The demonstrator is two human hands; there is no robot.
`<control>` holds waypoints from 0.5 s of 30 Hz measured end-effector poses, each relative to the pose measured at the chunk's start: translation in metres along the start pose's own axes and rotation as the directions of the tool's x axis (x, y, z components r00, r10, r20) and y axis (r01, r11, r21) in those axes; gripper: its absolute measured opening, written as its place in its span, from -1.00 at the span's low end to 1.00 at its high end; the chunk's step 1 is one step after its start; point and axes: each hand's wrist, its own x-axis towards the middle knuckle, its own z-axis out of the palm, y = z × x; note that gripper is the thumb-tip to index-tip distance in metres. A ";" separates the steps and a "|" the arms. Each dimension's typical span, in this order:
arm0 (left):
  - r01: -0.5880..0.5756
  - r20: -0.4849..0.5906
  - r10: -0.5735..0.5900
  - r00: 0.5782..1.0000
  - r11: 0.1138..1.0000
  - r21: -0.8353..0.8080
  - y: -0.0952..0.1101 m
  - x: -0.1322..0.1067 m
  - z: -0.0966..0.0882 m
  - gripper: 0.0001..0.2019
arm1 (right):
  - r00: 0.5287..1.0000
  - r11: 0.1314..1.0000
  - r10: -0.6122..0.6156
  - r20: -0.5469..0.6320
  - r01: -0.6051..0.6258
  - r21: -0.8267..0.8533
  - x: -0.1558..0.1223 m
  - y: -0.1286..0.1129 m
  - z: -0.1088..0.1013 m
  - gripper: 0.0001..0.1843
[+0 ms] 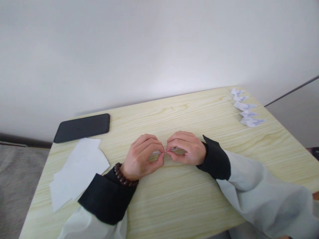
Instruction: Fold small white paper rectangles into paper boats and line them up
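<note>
My left hand (144, 156) and my right hand (185, 147) meet at the middle of the light wooden table (174, 202). Both pinch a small folded piece of white paper (164, 151) between thumb and fingertips, just above the tabletop. Most of the paper is hidden behind the fingers. A dark bead bracelet (123, 177) sits on my left wrist. Both sleeves are pale with black cuffs.
A stack of white paper sheets (77, 171) lies at the left of the table. A black phone (83, 127) rests face down at the far left edge. Several small folded paper pieces (246, 108) line the far right corner. A white wall stands behind.
</note>
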 end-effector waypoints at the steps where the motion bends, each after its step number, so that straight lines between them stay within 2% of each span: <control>1: 0.000 -0.001 0.000 1.000 1.000 -0.005 0.000 0.000 0.000 -0.88 | 1.000 1.000 0.000 0.003 0.000 -0.004 0.000 0.000 0.000 -0.98; 10: 0.049 -0.022 -0.051 0.998 0.994 -0.103 -0.004 -0.002 -0.005 -0.85 | 1.000 1.000 0.027 0.016 -0.027 0.011 0.000 0.003 -0.003 -0.95; 15: 0.114 -0.031 -0.119 0.992 0.985 -0.128 -0.007 -0.003 -0.009 -0.88 | 0.995 0.996 0.076 0.058 -0.079 0.040 -0.004 0.013 -0.014 -0.96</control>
